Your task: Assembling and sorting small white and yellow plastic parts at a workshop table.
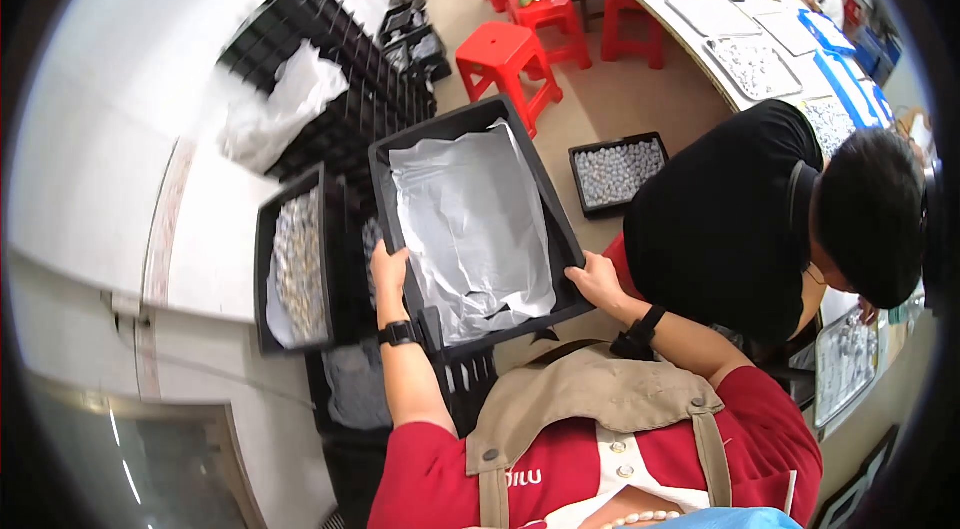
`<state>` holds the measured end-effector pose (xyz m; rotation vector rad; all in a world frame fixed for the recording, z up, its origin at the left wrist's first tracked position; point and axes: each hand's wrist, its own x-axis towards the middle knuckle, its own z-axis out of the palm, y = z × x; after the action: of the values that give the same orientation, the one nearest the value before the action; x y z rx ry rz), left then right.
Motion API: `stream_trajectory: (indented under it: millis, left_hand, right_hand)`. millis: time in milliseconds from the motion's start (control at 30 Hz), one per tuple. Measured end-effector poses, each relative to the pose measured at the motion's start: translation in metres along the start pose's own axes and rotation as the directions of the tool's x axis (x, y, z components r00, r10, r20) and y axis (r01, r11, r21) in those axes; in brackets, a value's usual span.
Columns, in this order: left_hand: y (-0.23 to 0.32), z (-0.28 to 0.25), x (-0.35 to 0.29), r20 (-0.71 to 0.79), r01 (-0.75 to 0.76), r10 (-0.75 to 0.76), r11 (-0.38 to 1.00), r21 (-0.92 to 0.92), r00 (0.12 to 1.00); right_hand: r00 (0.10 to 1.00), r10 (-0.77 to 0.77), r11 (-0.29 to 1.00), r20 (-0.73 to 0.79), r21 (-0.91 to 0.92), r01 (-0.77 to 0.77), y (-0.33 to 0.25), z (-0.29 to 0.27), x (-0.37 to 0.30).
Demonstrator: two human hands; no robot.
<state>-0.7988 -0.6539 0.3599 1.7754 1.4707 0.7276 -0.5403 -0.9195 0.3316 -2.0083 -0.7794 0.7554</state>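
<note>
Between my two hands I hold a black plastic crate (478, 340), tilted slightly and lined with a crumpled translucent plastic sheet (475, 219). No parts show on top of the sheet. My left hand (388, 272) grips the crate's left rim, thumb over the edge. On the opposite rim, near the front corner, my right hand (597, 281) is closed around the edge. Left of my left hand stands another black crate (318, 259) full of small whitish and yellowish pieces (298, 264).
Stacked black crates (370, 79) line the wall, with white plastic sheeting (290, 109) on them. A crate of round grey pieces (618, 173) sits on the floor. Red stools (503, 59) stand ahead. A co-worker in black (730, 219) bends close at my right, beside a long table (690, 39) with trays.
</note>
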Motion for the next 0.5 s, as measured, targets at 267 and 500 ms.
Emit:
stream_trajectory:
  millis: [267, 500]
  left_hand:
    - [0.024, 0.052, 0.122, 0.103, -0.143, 0.138, 0.989, 0.04, 0.985]
    - [0.047, 0.098, 0.186, 0.163, -0.103, 0.1, 0.995, 0.015, 0.982]
  right_hand:
    - [0.993, 0.032, 0.997, -0.116, 0.075, -0.023, -0.011, 0.029, 0.08]
    - [0.975, 0.205, 0.978, -0.088, 0.051, -0.201, -0.012, 0.024, 0.142]
